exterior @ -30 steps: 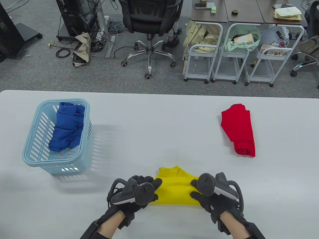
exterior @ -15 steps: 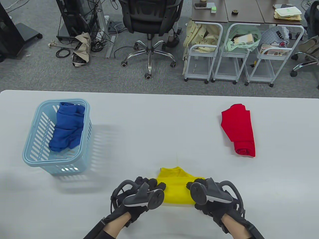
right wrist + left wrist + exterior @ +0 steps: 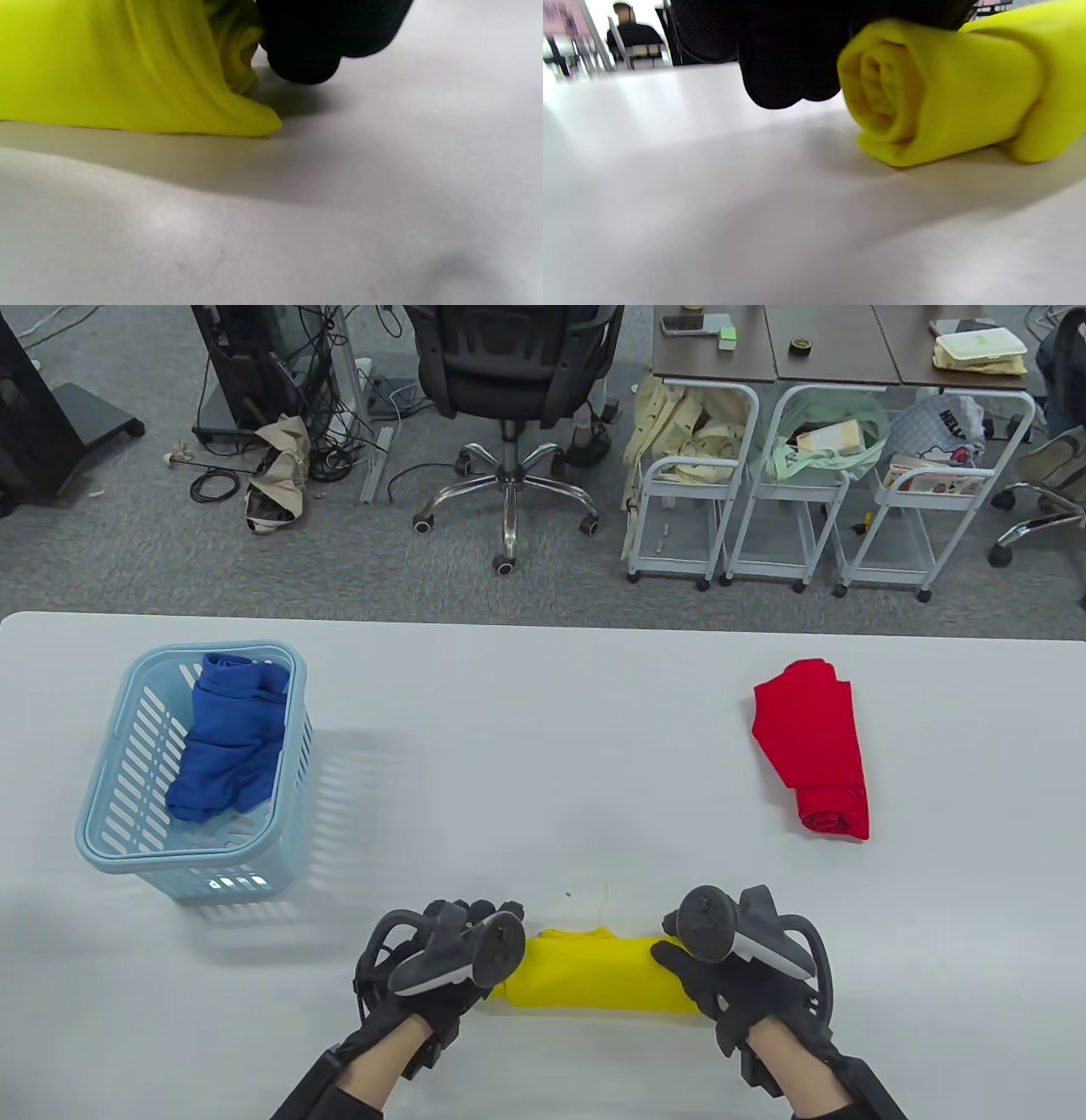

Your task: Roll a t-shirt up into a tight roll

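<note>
- Your yellow t-shirt [image 3: 598, 982] lay rolled into a sideways tube near the table's front edge.
- Its left end [image 3: 882, 95] showed a tight spiral.

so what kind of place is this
Likely an office or lab used for recording: an office chair and cables on carpet, desks with carts behind a white table.

The only lettering I can make out from here is dark print on a white bag [image 3: 942, 424] in the rightmost white cart beyond my surface, apparently starting "HELL" and cut off there, with nothing else legible in any view.
</note>
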